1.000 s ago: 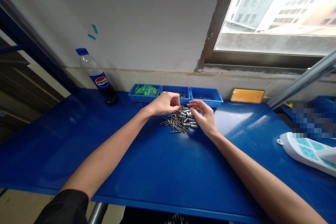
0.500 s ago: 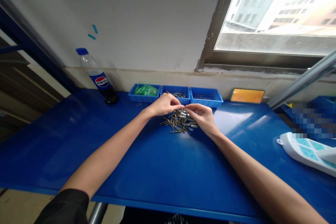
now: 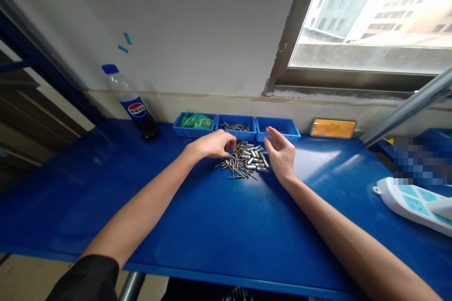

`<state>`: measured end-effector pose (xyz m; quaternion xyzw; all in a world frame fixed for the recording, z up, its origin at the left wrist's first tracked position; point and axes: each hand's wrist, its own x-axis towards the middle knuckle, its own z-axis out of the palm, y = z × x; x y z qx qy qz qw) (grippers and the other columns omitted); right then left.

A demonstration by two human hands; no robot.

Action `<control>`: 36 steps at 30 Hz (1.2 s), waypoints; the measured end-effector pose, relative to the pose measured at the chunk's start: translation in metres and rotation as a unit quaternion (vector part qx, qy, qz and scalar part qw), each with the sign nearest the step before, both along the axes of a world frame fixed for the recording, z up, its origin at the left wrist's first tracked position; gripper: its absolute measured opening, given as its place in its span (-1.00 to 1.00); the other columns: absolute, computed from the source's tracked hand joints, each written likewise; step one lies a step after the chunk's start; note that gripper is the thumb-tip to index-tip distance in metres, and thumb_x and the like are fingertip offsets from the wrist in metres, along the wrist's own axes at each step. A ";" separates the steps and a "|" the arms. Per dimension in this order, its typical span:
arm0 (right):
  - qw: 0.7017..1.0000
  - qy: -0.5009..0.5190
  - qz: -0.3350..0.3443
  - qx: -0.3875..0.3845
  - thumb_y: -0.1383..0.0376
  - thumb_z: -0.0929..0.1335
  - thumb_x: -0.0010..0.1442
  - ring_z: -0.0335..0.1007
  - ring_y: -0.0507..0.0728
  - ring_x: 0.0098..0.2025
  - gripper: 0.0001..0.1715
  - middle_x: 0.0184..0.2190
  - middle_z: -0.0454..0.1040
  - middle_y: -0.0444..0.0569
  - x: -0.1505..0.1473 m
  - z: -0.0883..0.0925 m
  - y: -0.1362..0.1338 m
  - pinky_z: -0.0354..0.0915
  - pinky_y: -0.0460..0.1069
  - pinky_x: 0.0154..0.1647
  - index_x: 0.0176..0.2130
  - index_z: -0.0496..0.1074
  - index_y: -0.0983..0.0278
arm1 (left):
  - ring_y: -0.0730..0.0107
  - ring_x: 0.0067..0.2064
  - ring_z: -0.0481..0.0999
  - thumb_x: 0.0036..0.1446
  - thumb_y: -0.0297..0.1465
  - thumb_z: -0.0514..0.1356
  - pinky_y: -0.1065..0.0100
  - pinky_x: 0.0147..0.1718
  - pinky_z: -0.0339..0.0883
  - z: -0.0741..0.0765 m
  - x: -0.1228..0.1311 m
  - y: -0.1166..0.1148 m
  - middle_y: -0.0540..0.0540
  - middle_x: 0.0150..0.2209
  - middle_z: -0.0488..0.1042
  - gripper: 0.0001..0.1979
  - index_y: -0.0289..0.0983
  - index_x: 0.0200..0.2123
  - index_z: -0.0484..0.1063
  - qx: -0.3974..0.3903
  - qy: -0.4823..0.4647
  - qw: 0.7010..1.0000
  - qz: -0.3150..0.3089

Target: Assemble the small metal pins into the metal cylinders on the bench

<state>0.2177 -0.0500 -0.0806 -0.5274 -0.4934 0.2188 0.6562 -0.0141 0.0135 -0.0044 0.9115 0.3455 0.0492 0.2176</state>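
My left hand (image 3: 216,144) hovers at the left edge of a heap of thin brass-and-steel pins (image 3: 235,164). Its fingers are curled, thumb and forefinger apart, with nothing visible between them. Beside the pins, on their right, lie several short silver metal sleeves (image 3: 257,159). My right hand (image 3: 282,153) is just right of these sleeves, fingers loosely spread and pointing up toward the right blue bin (image 3: 278,138); no object shows in it.
Behind the heap, the middle blue bin (image 3: 236,135) holds grey metal pieces, and the left blue bin (image 3: 194,133) a green plastic bag. A cola bottle (image 3: 137,110) stands at back left. A phone (image 3: 334,128) leans on the wall; a white power strip (image 3: 416,204) lies right.
My fingertips, which met above the heap, have separated. The left hand moved left and slightly down, the right hand moved right and opened, uncovering the silver sleeves.
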 end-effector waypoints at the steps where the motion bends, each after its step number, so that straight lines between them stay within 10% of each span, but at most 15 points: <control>1: 1.000 -0.005 0.001 -0.002 0.11 0.48 0.15 0.60 0.25 -0.06 -0.40 0.10 0.58 0.15 0.000 0.000 0.000 0.52 0.21 0.05 0.13 0.52 0.26 | 0.38 -0.45 0.50 -0.07 -0.50 0.32 0.43 -0.49 0.21 -0.002 0.001 0.000 -0.04 -0.42 0.58 -0.81 -0.27 -0.29 0.57 0.003 0.001 1.000 -0.002; 19: 0.999 -0.036 0.040 -0.006 0.19 0.42 0.20 0.60 0.23 -0.06 -0.64 -0.09 0.65 0.08 -0.003 0.004 -0.005 0.48 0.15 -0.02 -0.01 0.55 0.23 | 0.33 -0.36 0.52 0.02 -0.56 0.18 0.39 -0.36 0.29 0.013 0.002 0.002 -0.15 -0.35 0.62 -0.73 -0.33 -0.25 0.64 0.091 -0.040 0.995 0.023; 36: 0.979 -0.068 0.192 -0.020 0.06 0.50 0.15 0.62 0.18 -0.24 -0.64 -0.26 0.67 -0.01 -0.011 0.009 -0.012 0.53 0.10 -0.09 -0.12 0.59 0.21 | 0.27 -0.26 0.69 0.08 -0.37 0.35 0.36 -0.24 0.50 0.007 0.014 -0.004 -0.14 -0.33 0.68 -0.84 -0.32 -0.26 0.58 -0.063 -0.252 0.965 0.048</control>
